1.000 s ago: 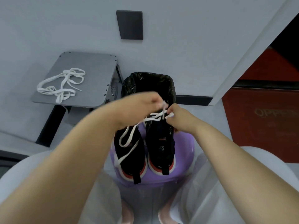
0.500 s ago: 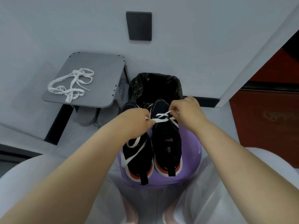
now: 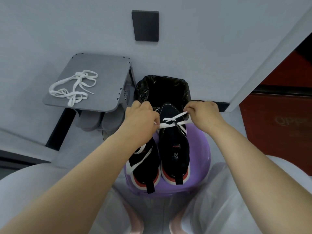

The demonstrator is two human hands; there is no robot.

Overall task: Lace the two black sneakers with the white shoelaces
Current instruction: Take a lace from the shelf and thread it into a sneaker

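Two black sneakers stand side by side on a purple stool (image 3: 200, 168), heels toward me. A white shoelace (image 3: 170, 121) crosses the toe end of the right sneaker (image 3: 175, 149). My left hand (image 3: 141, 116) pinches one end of that lace and my right hand (image 3: 202, 112) pinches the other, holding it taut between them. The lace's slack trails over the left sneaker (image 3: 145, 164), partly hidden by my left forearm. A second white shoelace (image 3: 73, 87) lies loose on a grey side table (image 3: 109, 73).
A bin lined with a black bag (image 3: 162, 88) stands just beyond the stool, against the pale wall. A red cabinet (image 3: 276, 125) is at the right. My knees in light trousers flank the stool at the bottom of the view.
My hands have drawn apart, left to the left and right to the right, pulling the lace tight across the right sneaker's toe end. The camera view has shifted slightly.
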